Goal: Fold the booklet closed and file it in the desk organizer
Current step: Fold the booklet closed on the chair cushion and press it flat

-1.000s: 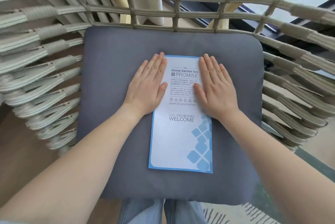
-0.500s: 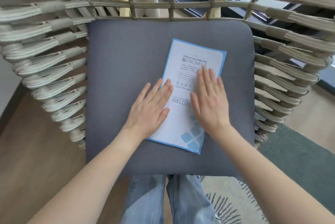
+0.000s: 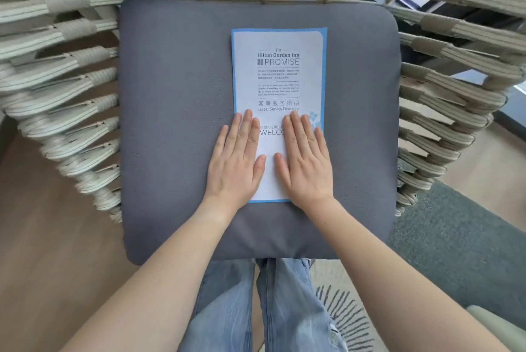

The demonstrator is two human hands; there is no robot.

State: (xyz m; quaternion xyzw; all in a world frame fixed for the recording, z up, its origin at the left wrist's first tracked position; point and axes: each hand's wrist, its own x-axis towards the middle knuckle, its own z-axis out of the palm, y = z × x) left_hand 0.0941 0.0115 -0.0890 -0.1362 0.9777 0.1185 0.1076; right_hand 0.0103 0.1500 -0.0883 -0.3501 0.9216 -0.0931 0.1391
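Observation:
A white booklet (image 3: 277, 75) with a blue border lies closed and flat on a grey seat cushion (image 3: 176, 124), cover up, its long side running away from me. My left hand (image 3: 236, 163) presses flat on its lower left part, overlapping the cushion. My right hand (image 3: 306, 161) lies flat on its lower right part. Fingers of both hands are stretched out and hold nothing. The booklet's near corners are hidden under my palms. No desk organizer is in view.
The cushion sits in a woven rope chair (image 3: 71, 72) whose sides and back rise around it. Below the cushion's front edge are my legs in blue jeans (image 3: 256, 309). Wooden floor (image 3: 51, 252) lies to the left, a dark green rug (image 3: 455, 237) to the right.
Both hands slid down the booklet from its upper half to its lower end. The booklet, tilted half a second ago, now lies straight again.

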